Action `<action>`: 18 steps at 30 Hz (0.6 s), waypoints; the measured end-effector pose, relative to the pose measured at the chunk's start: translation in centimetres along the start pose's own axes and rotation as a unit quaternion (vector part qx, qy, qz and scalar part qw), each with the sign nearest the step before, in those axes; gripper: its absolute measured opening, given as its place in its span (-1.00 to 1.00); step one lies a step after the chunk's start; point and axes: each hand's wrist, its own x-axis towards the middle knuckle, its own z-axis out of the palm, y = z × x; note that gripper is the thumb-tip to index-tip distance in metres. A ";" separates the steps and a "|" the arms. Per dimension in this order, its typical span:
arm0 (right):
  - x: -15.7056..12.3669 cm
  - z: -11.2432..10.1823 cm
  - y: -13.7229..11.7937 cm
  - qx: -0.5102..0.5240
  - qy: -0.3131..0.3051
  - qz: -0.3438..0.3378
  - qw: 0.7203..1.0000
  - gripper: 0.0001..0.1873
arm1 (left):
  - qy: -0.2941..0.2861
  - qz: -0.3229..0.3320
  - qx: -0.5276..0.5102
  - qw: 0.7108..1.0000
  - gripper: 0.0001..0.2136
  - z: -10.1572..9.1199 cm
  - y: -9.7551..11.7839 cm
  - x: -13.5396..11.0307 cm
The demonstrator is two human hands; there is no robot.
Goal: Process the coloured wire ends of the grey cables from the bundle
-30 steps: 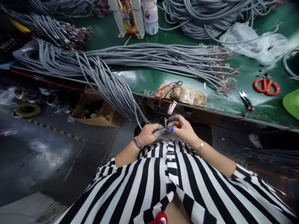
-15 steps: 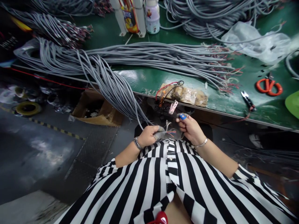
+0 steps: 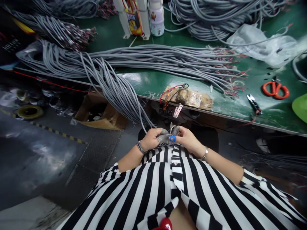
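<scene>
green bench [image 3: 153,83] | grey cables [image 3: 168,59] | orange scissors [image 3: 275,89] | plastic bag [image 3: 261,43]

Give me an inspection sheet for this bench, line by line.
Surface: green bench top, glossy, mostly covered.
Job's things: one grey cable leads to the hands; its stripped wires poke up between them.
Clutter: orange scissors, snips, plastic bag, bottle, taped fixture at the front edge.
Grippers: left hand closed on the grey cable; right hand pinching the stripped wires, one fingertip capped blue.
Cables: grey bundles lie across the bench and drape off its front edge.
Surroundings: cardboard box and tape roll on the floor.
</scene>
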 end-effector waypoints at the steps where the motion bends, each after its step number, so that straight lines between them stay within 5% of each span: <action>1: -0.2 -0.1 -0.1 -0.026 0.018 -0.040 0.999 -0.58 | 0.000 -0.026 -0.036 0.999 -0.69 -0.2 0.1 0.0; 4: -0.7 -0.9 -1.0 -0.132 0.055 -0.202 0.969 -0.74 | 0.001 -0.110 -0.161 0.981 -0.60 -1.0 0.2 -0.2; 7: -0.8 -1.4 -2.1 -0.252 -0.020 -0.346 0.903 -0.83 | -0.011 -0.147 -0.250 0.957 -0.54 -1.5 0.0 -0.5; 10: -0.1 -1.0 -2.4 -0.339 -0.107 -0.401 0.845 -0.62 | -0.035 -0.138 -0.286 0.948 -0.50 -1.6 -0.2 -0.8; 12: 0.5 -0.7 -2.2 -0.373 -0.113 -0.406 0.827 -0.66 | -0.058 -0.128 -0.292 0.946 -0.50 -1.7 -0.1 -0.9; 15: 1.1 -0.6 -2.4 -0.359 -0.131 -0.379 0.843 -0.83 | -0.101 -0.119 -0.278 0.948 -0.54 -2.2 0.2 -0.9; 18: 1.1 -0.2 -2.9 -0.245 -0.174 -0.253 0.920 -0.65 | -0.143 -0.083 -0.229 0.959 -0.61 -2.8 0.7 -0.7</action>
